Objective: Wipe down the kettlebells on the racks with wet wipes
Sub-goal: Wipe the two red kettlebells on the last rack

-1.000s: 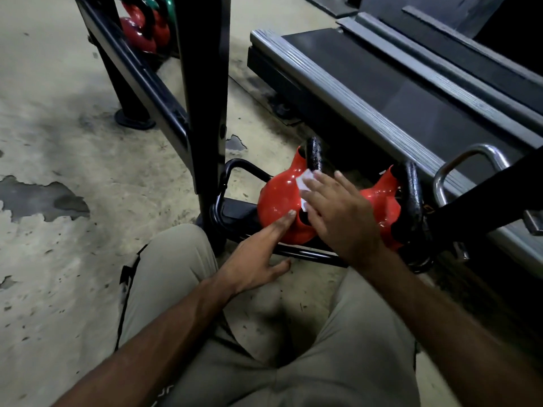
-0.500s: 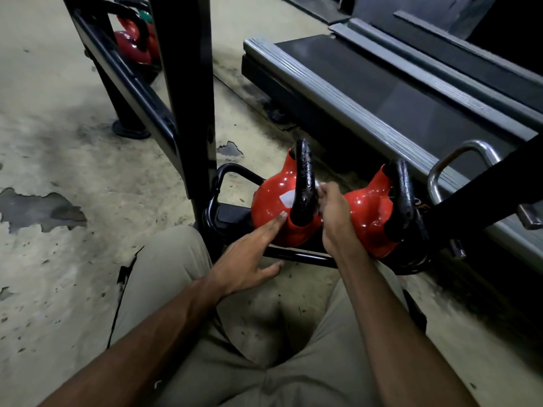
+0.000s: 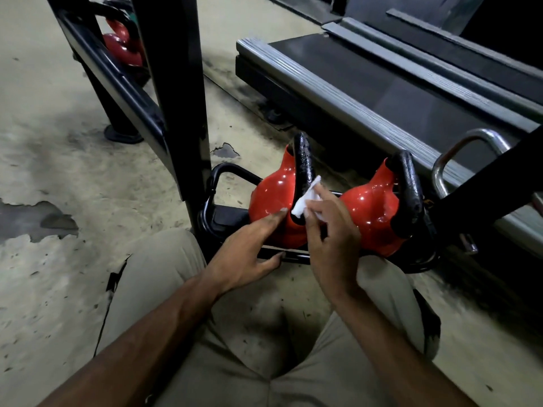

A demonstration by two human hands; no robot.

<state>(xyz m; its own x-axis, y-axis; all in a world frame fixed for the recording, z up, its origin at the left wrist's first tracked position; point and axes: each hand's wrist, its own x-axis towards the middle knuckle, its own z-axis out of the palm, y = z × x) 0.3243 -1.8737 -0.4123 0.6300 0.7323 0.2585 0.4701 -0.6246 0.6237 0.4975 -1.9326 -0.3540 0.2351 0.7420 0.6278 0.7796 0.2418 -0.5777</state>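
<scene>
Nearest, left hand (image 3: 246, 251) spread, straight fingertips touching red kettlebell (image 3: 271, 195) on bottom rack (image 3: 226, 217) directly ahead. Right hand (image 3: 332, 230) pinches wet wipe (image 3: 305, 201) against its black handle (image 3: 304, 163), long axis running up and away; right hand nearer. Second kettlebell (image 3: 370, 212) just beside.

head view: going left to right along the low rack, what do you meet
black rack upright → left red kettlebell → right red kettlebell → chrome handle
</scene>
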